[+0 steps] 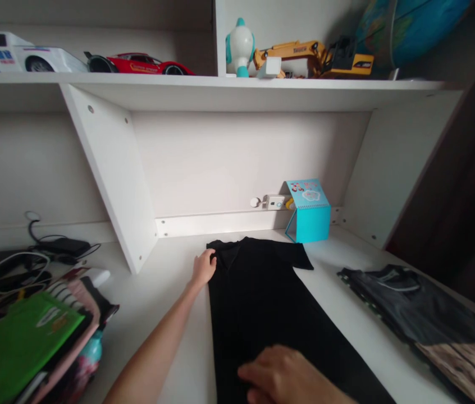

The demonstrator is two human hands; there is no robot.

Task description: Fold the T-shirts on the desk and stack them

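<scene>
A black short-sleeved T-shirt [258,303] lies on the white desk, its collar end toward the back wall. Its left side looks folded inward, while the right sleeve sticks out. My left hand [204,267] is closed on the shirt's left edge near the shoulder, thumb and fingers pinching the cloth. Low over the body of the shirt is my right hand [282,373], slightly blurred, with its fingers loosely bent and apart and nothing seen in them. Whether it touches the cloth I cannot tell.
A stack of folded dark clothes [406,303] lies at right. A blue desk calendar [312,221] stands by the wall beside a power socket [275,202]. At left are a green pouch [22,342] and tangled cables [14,272]. Toy vehicles, including a red car [145,63], fill the shelf above.
</scene>
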